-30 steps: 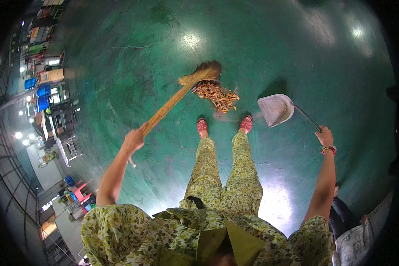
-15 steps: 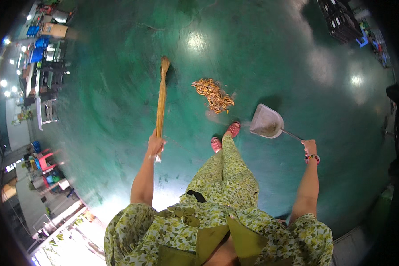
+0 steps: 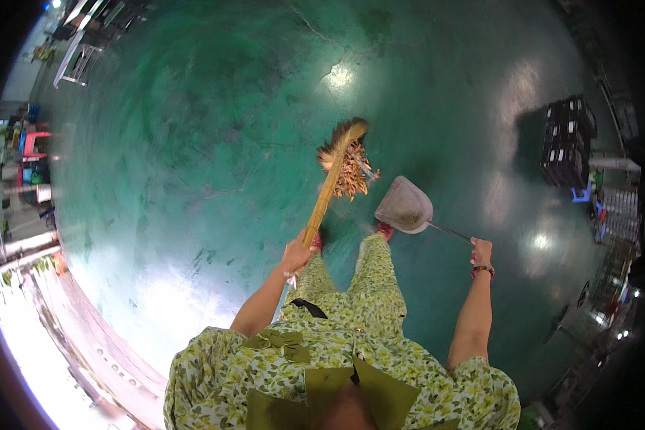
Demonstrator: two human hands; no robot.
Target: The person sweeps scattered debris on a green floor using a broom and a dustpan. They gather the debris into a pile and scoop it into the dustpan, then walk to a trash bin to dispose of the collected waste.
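Note:
My left hand [image 3: 297, 255] is closed round the handle of a straw broom [image 3: 325, 195], whose bristles spread over the far left side of a pile of orange-brown scraps [image 3: 352, 175] on the floor. Part of the pile is hidden under the broom. Out to the right, my right hand [image 3: 481, 251] grips the thin handle of a grey dustpan [image 3: 405, 206]. The pan lies to the right of the pile and nearer to me, apart from it. My feet in red sandals [image 3: 385, 231] stand just this side of the pile, partly covered by the broom and the pan.
The green floor [image 3: 215, 143] has cracks and bright reflections. Stacked black crates [image 3: 567, 140] stand at the right, with a blue stool [image 3: 582, 193] beside them. A red stool [image 3: 34, 143] and a metal-legged table [image 3: 79, 61] are at the left edge.
The broom has swung right, from beside the pile onto it, tilting as it went. The dustpan has shifted slightly left. My view has turned and my feet have moved.

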